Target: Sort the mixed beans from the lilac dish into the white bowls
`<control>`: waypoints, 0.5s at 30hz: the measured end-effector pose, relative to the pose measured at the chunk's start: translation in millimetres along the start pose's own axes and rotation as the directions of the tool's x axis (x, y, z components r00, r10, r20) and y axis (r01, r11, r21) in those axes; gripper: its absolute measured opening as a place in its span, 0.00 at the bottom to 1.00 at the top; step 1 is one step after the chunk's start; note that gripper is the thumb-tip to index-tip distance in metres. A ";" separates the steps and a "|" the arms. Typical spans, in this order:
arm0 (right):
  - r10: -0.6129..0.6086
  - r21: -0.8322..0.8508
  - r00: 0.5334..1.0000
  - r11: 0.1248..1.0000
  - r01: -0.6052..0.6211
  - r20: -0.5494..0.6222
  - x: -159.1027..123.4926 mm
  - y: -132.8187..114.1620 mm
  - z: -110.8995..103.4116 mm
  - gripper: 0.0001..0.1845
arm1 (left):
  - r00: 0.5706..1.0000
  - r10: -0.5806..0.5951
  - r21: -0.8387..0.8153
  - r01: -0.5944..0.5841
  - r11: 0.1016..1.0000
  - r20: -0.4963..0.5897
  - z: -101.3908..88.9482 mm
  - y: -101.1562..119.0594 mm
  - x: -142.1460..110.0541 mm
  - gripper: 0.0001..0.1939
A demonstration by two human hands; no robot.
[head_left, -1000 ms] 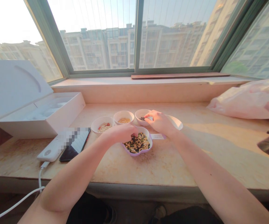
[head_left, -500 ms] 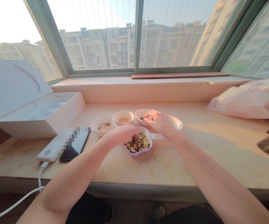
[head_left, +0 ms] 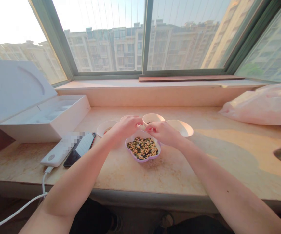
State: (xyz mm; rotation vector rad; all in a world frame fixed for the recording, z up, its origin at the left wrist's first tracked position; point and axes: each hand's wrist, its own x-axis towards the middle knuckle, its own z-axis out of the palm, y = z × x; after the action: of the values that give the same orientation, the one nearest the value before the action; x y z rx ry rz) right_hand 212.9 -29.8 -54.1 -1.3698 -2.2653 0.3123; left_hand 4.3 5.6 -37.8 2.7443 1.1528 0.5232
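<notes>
A purple, petal-edged bowl (head_left: 129, 152) holds a mix of pale yellow, green and black beans (head_left: 142, 148). My left hand (head_left: 130, 125) is raised above the back of it, in front of the middle white bowl (head_left: 122, 119), which it mostly hides. Its fingers are pinched together. At the mixed bowl's back right edge, my right hand (head_left: 163, 131) has its fingers closed and pointing left. What either pinch holds is too small to make out. Just behind my right hand stands a white bowl (head_left: 153, 116) with a few dark bits inside.
White bowls stand at the left (head_left: 101, 126) and right (head_left: 186, 128). Further left are a phone (head_left: 79, 151), a white power bank (head_left: 56, 156) with its cable (head_left: 43, 182), and an opened white box (head_left: 69, 113). A plastic bag (head_left: 260, 105) lies right, beneath the window.
My left hand has risen out of the mixed beans and moved back. My right hand has come away from the dark-bit bowl, toward the mixed bowl. The view has shifted slightly.
</notes>
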 end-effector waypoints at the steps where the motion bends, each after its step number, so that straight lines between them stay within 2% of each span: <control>1: -0.023 0.004 0.999 1.000 0.023 0.030 -1.0 -2.4 2.4 0.12 | 0.999 -0.025 0.000 0.025 1.000 -0.022 -0.7 -3.8 0.2 0.16; 5: -0.128 0.041 0.977 0.992 0.123 0.169 -4.7 -10.5 12.9 0.13 | 0.988 -0.133 0.045 0.136 0.990 -0.075 1.5 -20.0 0.1 0.15; 9: -0.193 0.037 0.944 0.981 0.191 0.268 -6.2 -15.6 18.8 0.16 | 0.968 -0.240 0.098 0.246 0.964 -0.073 5.7 -29.5 0.0 0.14; 15: -0.204 -0.025 0.915 0.974 0.226 0.348 -4.1 -15.7 22.1 0.15 | 0.949 -0.305 0.117 0.312 0.943 -0.074 6.8 -30.8 0.9 0.14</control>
State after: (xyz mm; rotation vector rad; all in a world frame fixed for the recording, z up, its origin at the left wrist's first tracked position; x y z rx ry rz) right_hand 191.3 -39.8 -67.7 -1.1510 -2.7092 0.4350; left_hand -13.3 28.1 -51.2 2.5859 1.6457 0.5016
